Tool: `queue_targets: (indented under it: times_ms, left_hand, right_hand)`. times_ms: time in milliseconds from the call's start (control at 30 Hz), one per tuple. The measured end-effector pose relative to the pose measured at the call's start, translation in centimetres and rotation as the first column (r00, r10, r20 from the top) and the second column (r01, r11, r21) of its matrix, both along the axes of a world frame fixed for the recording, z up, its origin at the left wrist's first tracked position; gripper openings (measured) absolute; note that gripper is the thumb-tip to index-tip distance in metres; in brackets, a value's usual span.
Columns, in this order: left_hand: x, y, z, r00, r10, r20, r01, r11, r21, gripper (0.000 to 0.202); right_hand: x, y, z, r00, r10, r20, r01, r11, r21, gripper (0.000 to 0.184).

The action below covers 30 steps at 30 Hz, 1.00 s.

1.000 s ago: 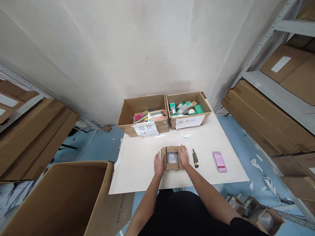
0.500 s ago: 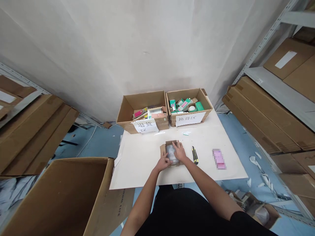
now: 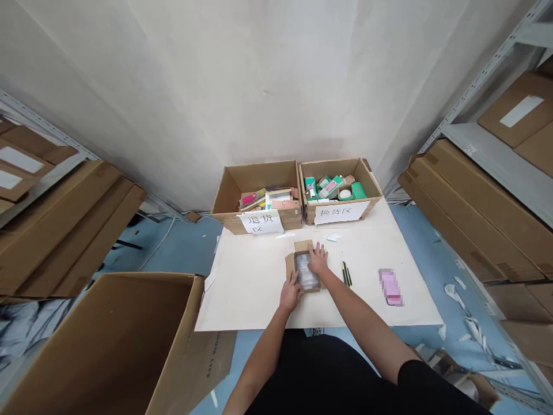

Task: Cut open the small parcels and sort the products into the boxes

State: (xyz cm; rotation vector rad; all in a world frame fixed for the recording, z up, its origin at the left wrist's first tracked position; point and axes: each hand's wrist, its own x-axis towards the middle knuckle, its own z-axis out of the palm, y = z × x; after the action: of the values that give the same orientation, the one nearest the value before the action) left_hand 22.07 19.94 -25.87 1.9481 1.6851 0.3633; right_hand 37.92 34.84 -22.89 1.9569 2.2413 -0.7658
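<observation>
A small open cardboard box sits in the middle of the white table, its flaps folded out. Inside lies something wrapped in clear plastic. My left hand grips the near left edge of the box, fingers curled on it. My right hand rests over the box's far right side, fingers spread and reaching onto the plastic-wrapped item.
A utility knife and a pink item lie right of the box. Two labelled cartons of small packages stand at the table's back. A big open carton stands near left. Shelves of cartons flank both sides.
My hands have shifted from the box's two side flaps: the left has slid to the near left edge, the right has moved over the top and onto the plastic-wrapped contents.
</observation>
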Motion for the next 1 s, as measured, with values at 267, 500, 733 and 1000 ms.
queue_targets:
  times_ms: [267,500,733,1000]
  left_hand:
    - [-3.1,1.5,1.8,0.995,0.06,-0.079,-0.049,0.989,0.138,0.009]
    - [-5.6,0.1,2.2,0.991,0.118,-0.068,-0.114,0.992,0.063,0.01]
    - [-6.1,0.6,1.4,0.991,0.132,0.033,-0.133,0.991,0.005,0.012]
    - [-6.0,0.6,0.2,0.988,0.148,0.034,-0.149,0.988,0.05,0.006]
  right_hand:
    - [-2.6,-3.8,-0.9,0.874,0.363,-0.322,-0.246,0.903,0.352,0.056]
    - [-9.3,-0.4,-2.3,0.919,0.35,-0.182,-0.373,0.921,-0.111,0.092]
    - [-11.1,1.0,-4.7,0.922,0.382,0.064,-0.34,0.879,-0.335,0.131]
    - [-11.5,0.7,-3.1,0.906,0.405,0.121,-0.382,0.908,-0.171,0.092]
